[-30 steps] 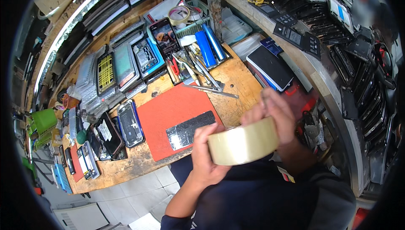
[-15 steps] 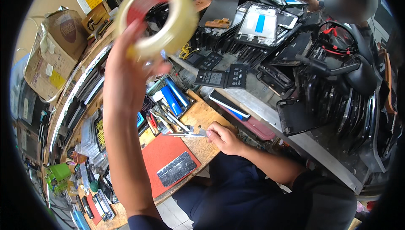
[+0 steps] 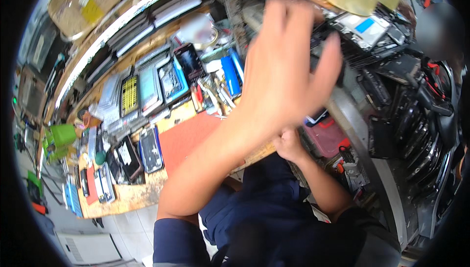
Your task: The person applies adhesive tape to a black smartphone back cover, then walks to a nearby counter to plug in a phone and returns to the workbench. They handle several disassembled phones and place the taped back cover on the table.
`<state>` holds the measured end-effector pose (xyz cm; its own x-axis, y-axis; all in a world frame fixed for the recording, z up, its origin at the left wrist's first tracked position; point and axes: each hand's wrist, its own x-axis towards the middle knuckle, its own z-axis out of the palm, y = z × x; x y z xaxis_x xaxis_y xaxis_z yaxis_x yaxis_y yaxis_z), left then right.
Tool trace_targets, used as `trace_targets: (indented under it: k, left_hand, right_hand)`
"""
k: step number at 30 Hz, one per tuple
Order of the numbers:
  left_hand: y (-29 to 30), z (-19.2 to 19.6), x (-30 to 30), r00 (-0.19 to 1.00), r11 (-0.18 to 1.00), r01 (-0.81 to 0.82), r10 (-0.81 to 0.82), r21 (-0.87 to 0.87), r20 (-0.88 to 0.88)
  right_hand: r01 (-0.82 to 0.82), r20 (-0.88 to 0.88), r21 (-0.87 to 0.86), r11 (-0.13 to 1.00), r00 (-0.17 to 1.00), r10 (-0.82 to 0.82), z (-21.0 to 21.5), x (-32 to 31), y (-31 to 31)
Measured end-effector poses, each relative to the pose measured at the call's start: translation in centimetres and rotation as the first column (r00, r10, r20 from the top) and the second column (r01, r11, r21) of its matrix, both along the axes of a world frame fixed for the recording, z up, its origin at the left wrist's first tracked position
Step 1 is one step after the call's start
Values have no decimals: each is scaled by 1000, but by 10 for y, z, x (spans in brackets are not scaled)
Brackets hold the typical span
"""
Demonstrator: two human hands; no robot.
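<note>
My left hand [image 3: 286, 56] is raised in the middle, blurred by motion, fingers and thumb apart, holding nothing. Beyond it to the right, a wide roll of clear tape [image 3: 355, 2] rests on the pile of device parts, apart from my fingers. Lower down, my right hand [image 3: 290, 145] is closed, partly behind my left wrist. Thin metal tips [image 3: 220, 116] show past my left forearm, over the red mat [image 3: 183, 137]; the forearm hides the rest of that tool and much of the mat.
Hand tools [image 3: 213, 91] and blue cylinders [image 3: 231, 75] stand beyond the mat. Phones and trays [image 3: 149, 91] line the bench's left side. Stacked dark device parts [image 3: 416, 135] crowd the metal-edged bench at right. Another person [image 3: 438, 32] is at the far right.
My left hand has swung right and let go of the tape roll, which now lies on the far-right pile. The view has turned, showing more of the left bench. My right hand stays closed.
</note>
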<state>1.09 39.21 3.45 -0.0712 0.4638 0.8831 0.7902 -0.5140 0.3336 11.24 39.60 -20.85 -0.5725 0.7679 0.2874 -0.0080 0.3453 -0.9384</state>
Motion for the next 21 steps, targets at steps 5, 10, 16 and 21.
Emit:
trace_targets:
  k: [5, 10, 16, 21]
  left_hand:
    - [-149, -126, -54, 966, 830, -257, 212, -495, -145]
    - [-266, -196, -108, 744, 672, -537, 662, -509, 89]
    - [-299, -226, -121, 697, 640, -651, 717, -407, 12]
    - [-294, -227, -118, 650, 593, -715, 759, -369, -41]
  right_hand:
    - [-65, -91, -120, 991, 994, 54, 1, 1, 3]
    - [-149, 45, -6, 989, 988, 149, 27, -11, -8]
    - [-411, 218, 515, 752, 911, 349, 56, -63, -30]
    - [-516, 383, 643, 566, 857, 345, 60, -70, -30]
